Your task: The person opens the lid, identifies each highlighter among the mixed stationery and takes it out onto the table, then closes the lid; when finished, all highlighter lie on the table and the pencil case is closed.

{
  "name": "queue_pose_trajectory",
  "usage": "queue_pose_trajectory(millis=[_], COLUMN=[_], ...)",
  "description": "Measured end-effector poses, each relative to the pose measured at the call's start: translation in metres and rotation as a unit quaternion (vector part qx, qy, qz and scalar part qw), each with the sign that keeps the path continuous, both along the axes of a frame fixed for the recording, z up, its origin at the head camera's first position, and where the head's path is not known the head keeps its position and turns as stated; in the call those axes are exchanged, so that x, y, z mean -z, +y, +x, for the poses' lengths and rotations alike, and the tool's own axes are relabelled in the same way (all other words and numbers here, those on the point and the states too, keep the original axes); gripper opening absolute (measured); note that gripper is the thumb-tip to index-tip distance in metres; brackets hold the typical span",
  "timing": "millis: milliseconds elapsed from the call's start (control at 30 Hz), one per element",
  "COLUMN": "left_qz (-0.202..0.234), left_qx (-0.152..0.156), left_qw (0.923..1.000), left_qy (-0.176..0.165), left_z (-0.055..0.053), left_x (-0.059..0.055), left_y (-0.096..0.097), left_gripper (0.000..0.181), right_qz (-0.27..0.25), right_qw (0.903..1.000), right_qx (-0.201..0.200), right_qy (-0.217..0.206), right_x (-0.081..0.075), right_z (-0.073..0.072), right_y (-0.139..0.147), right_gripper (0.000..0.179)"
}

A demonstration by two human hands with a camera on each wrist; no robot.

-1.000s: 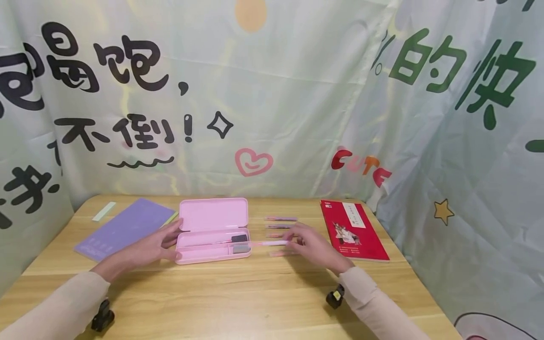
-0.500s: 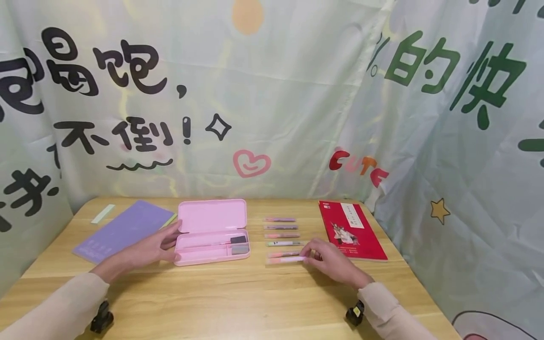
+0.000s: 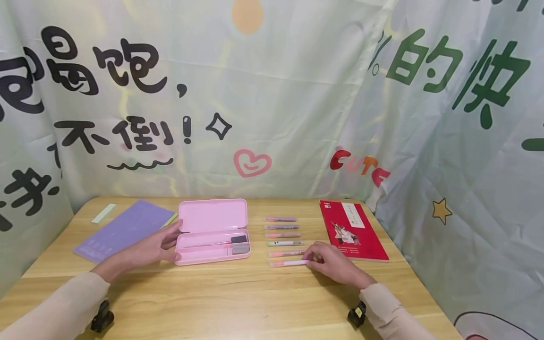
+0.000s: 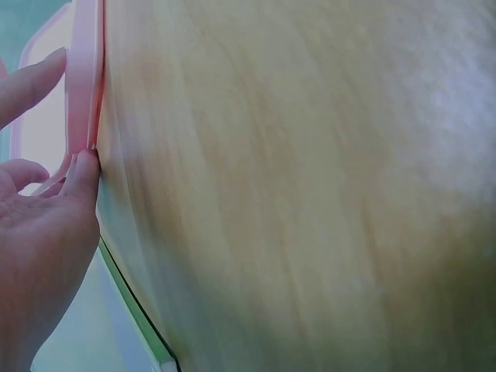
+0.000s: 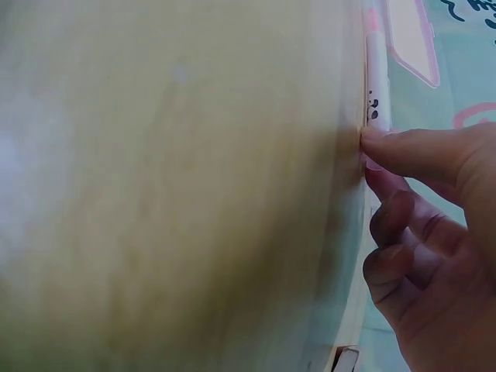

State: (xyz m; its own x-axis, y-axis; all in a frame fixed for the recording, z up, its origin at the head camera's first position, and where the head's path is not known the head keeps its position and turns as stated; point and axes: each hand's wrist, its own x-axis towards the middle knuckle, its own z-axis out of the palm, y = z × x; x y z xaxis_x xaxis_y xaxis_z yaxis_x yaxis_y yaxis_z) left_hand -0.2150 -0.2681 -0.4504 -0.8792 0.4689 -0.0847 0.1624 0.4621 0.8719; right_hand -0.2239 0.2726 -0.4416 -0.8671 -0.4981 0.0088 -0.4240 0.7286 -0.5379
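Note:
At the left end of the open pink pencil case [image 3: 212, 248], my left hand [image 3: 146, 245] holds on, its thumb at the near corner and its fingers by the hinge. In the left wrist view the thumb [image 4: 83, 167] touches the case's outer wall. My right hand [image 3: 333, 265] pinches the right end of a white-and-pink pen [image 3: 289, 263], the nearest in a column of several pens. The right wrist view shows thumb and forefinger meeting on this pen [image 5: 377, 85], the other fingers curled. A dark-capped pen and a grey block [image 3: 240, 249] lie inside the case.
Several pens [image 3: 282, 234] lie roughly parallel right of the case. Behind them to the right is a red book [image 3: 354, 236]. A purple notebook [image 3: 127, 226] lies partly behind my left forearm, with a pale strip [image 3: 103, 213] beyond it. A printed curtain hangs behind the table.
My right hand has carried the white-and-pink pen from beside the case toward me and rightward, to the near end of the column. My left hand stays at the case.

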Motion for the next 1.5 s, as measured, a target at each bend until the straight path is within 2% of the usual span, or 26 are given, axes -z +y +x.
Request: queue_pose_trajectory(millis=[300,467,600,833,1067,1233,1367,1500], left_qz=[-0.004,-0.002,-0.002,-0.001,0.003,0.002,0.005,0.011], left_qx=[-0.005,-0.001,0.000,-0.002,-0.001,-0.002,-0.002,0.002], left_qw=[0.9999,1.0000,1.0000,1.0000,1.0000,1.0000,1.0000,0.9999], left_qy=[-0.010,-0.003,0.002,-0.003,-0.003,0.000,0.003,0.006], left_z=[-0.001,-0.001,-0.001,0.001,0.002,0.002,0.001,-0.001], left_x=[0.001,0.000,0.000,-0.001,-0.001,-0.001,0.001,0.002], left_y=[-0.001,-0.001,0.000,0.000,0.000,0.002,0.002,0.000], left_gripper=[0.113,0.112,0.112,0.113,0.111,0.112,0.112,0.112], right_qz=[-0.001,-0.025,-0.046,-0.069,-0.096,-0.137,-0.182,-0.215], right_qw=[0.9999,0.9997,0.9989,0.9974,0.9952,0.9899,0.9781,0.9663], right_qx=[-0.010,-0.003,-0.006,-0.011,-0.009,-0.003,-0.018,-0.020], right_qy=[-0.003,-0.007,0.011,0.017,0.016,-0.037,-0.099,-0.141], right_x=[-0.002,-0.005,-0.011,-0.027,-0.036,-0.039,-0.043,-0.037], right_z=[-0.001,-0.002,-0.003,-0.010,-0.023,-0.030,-0.036,-0.043], right_y=[0.002,0.001,-0.005,-0.029,-0.070,-0.099,-0.120,-0.141], right_gripper=[0.016,0.019,0.018,0.020,0.022,0.028,0.034,0.039])
